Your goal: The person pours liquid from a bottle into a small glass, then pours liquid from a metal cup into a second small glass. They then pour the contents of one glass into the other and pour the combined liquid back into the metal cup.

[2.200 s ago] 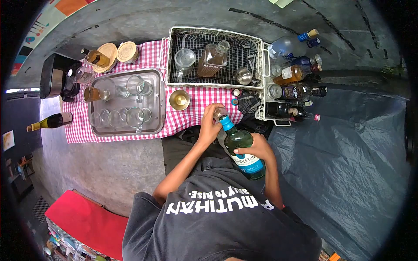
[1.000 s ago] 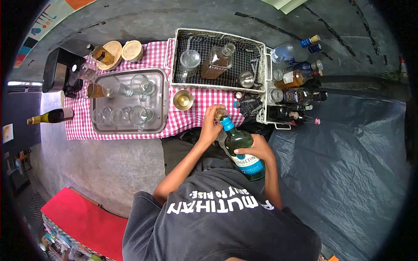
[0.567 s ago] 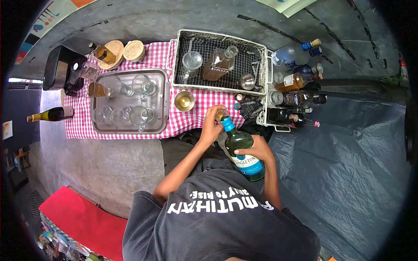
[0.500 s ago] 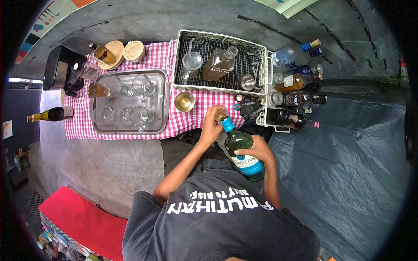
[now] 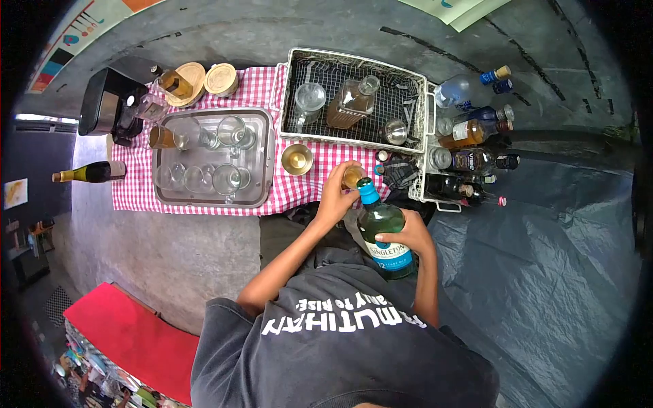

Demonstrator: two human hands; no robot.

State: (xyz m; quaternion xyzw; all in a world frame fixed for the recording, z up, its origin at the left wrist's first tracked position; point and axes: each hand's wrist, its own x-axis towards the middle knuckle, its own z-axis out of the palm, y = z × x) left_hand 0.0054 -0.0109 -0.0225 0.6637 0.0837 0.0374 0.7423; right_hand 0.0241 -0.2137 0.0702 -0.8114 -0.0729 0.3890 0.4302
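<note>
My right hand (image 5: 411, 236) is wrapped round a green glass whisky bottle (image 5: 381, 224) with a blue neck band and a white and blue label. The bottle tilts, its neck pointing away from me. Just left of its mouth, my left hand (image 5: 340, 194) pinches a small cup holding amber liquid (image 5: 352, 178), level with the tablecloth's front edge in this view. Close to that hand on the left, a gold-toned metal cup (image 5: 297, 159) stands on the red and white checked cloth (image 5: 340, 155).
A metal tray (image 5: 269, 170) carries several glass mugs. Behind the cup, a wire basket (image 5: 289, 95) holds a square decanter (image 5: 352, 102) and glassware. Several bottles (image 5: 469, 132) crowd the right side. A wine bottle (image 5: 92, 171) lies in view at far left.
The bottle tips slightly more upright, and the small cup sits a little apart from its mouth, with the amber liquid now showing. The whole view has shifted slightly.
</note>
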